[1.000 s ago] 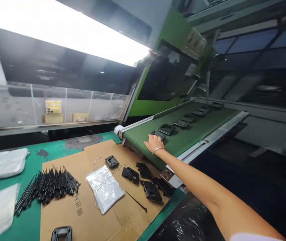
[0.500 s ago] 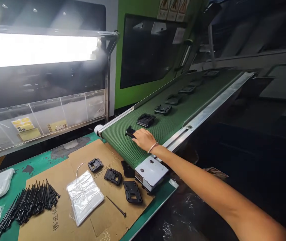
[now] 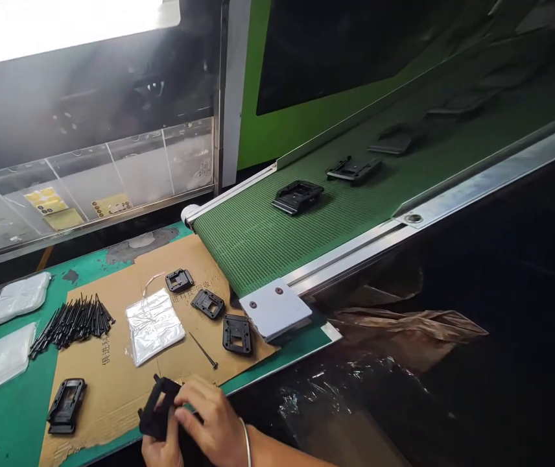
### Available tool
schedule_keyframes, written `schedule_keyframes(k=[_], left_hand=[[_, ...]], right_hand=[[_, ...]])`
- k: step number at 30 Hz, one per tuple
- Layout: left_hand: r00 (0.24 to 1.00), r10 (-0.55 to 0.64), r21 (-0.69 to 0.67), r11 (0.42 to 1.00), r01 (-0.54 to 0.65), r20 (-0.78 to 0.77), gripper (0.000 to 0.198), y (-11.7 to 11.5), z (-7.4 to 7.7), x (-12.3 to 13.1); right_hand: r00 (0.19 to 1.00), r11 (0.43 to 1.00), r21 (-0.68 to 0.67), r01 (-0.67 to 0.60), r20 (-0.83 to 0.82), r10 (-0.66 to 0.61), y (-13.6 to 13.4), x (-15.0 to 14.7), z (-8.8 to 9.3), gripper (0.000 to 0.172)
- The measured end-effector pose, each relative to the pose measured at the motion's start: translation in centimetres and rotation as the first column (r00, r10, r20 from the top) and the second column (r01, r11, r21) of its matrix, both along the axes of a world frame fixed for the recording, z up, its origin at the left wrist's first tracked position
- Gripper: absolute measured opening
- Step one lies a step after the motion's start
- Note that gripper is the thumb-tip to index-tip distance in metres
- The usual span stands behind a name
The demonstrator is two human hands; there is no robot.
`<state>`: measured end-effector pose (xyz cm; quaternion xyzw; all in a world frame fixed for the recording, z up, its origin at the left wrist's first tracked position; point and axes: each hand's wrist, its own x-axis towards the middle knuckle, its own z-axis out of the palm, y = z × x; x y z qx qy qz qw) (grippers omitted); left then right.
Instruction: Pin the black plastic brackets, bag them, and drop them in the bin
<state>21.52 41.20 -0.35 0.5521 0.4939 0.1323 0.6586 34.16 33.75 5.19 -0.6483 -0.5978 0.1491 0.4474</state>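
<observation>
A black plastic frame part (image 3: pixel 150 418) with an opening through it is held up over the near edge of the cardboard. My left hand (image 3: pixel 161 451) grips it from below, thumb against its side. On its right side, the fingers of my right hand (image 3: pixel 212 415) are closed on it; a white band circles that wrist. Another black part (image 3: pixel 66 406) lies on the cardboard to the left. Further back lie three similar parts, among them one (image 3: pixel 237 335) beside the conveyor end and a thin black pin (image 3: pixel 203 351).
A green conveyor belt (image 3: pixel 258 240) slopes up to the right, carrying several black parts (image 3: pixel 298 196). A pile of black pins (image 3: pixel 74 322) and a stack of clear bags (image 3: pixel 155 326) lie on the cardboard (image 3: pixel 122 402). More bags (image 3: pixel 19 296) sit at left. A metal rail (image 3: pixel 355 256) edges the belt.
My right hand has come from the belt to the table's near edge with a black part. My left hand has entered view, holding it too. The view has swung down and closer.
</observation>
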Motion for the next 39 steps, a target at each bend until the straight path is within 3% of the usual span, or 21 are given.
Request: schedule_keyframes(k=[1,2,3,4,5,8,11,14,16,18,20,23,26,32,39], left_hand=[[0.984,0.176,-0.004,0.984,-0.176,0.029,0.021,-0.3,0.2,0.0],[0.92,0.382,-0.071,0.924,-0.376,0.087,0.015,-0.6,0.5,0.1],[0.811,0.569,-0.192,0.818,-0.542,0.136,0.009,-0.8,0.9,0.3],[0.7,0.698,-0.329,0.704,-0.63,0.15,0.01,-0.8,1.6,0.6],[0.625,0.768,-0.463,0.608,-0.645,0.14,0.012,-0.7,2.3,0.8],[0.587,0.804,-0.714,0.466,-0.522,0.095,0.011,0.1,4.8,1.4],[0.568,0.819,-0.848,0.353,-0.396,0.076,0.012,1.2,6.9,1.5],[0.535,0.844,-0.901,0.262,-0.345,0.04,0.013,2.1,8.3,1.6],[0.512,0.859,-0.916,0.223,-0.335,0.022,0.013,2.7,8.9,1.6],[0.494,0.87,-0.927,0.191,-0.323,0.006,0.014,3.2,9.2,1.7],[0.483,0.876,-0.933,0.172,-0.317,-0.003,0.016,3.7,9.4,1.8],[0.472,0.881,-0.941,0.154,-0.3,-0.006,0.018,4.2,9.7,1.9],[0.486,0.874,-0.952,0.138,-0.275,-0.014,0.02,4.6,10.0,2.0],[0.494,0.869,-0.964,0.097,-0.247,-0.039,0.023,4.9,10.4,1.7],[0.502,0.863,-0.955,0.102,-0.277,-0.054,0.021,4.6,10.3,1.3]], right_hand=[[0.995,0.994,-0.052,0.097,0.029,-0.095,0.6,0.8,-1.1,0.027],[0.978,0.97,-0.144,0.195,0.097,-0.182,1.3,1.6,-2.3,0.025],[0.953,0.926,-0.253,0.28,0.188,-0.237,2.1,2.4,-3.6,0.02],[0.927,0.869,-0.355,0.344,0.278,-0.254,3.0,3.0,-4.9,0.018],[0.904,0.81,-0.437,0.391,0.349,-0.248,3.9,3.5,-6.2,0.019],[0.876,0.708,-0.545,0.449,0.424,-0.23,6.0,3.7,-9.4,0.025],[0.89,0.706,-0.567,0.424,0.406,-0.209,6.6,3.5,-10.8,0.025],[0.918,0.75,-0.559,0.354,0.363,-0.163,5.6,3.4,-9.7,0.023],[0.945,0.856,-0.437,0.277,0.287,-0.159,4.2,3.1,-7.5,0.024],[0.963,0.962,-0.185,0.201,0.216,-0.159,2.9,2.5,-4.7,0.025],[0.964,0.992,0.039,0.116,0.235,-0.122,2.0,1.6,-1.9,0.024],[0.922,0.992,0.126,-0.011,0.386,-0.039,1.9,0.7,0.8,0.029],[0.889,0.986,0.149,-0.071,0.459,-0.005,2.8,0.5,1.6,0.035],[0.873,0.98,0.131,-0.153,0.483,0.072,3.9,0.7,1.4,0.039],[0.893,0.987,0.092,-0.129,0.443,0.075,5.3,2.5,1.4,0.034]])
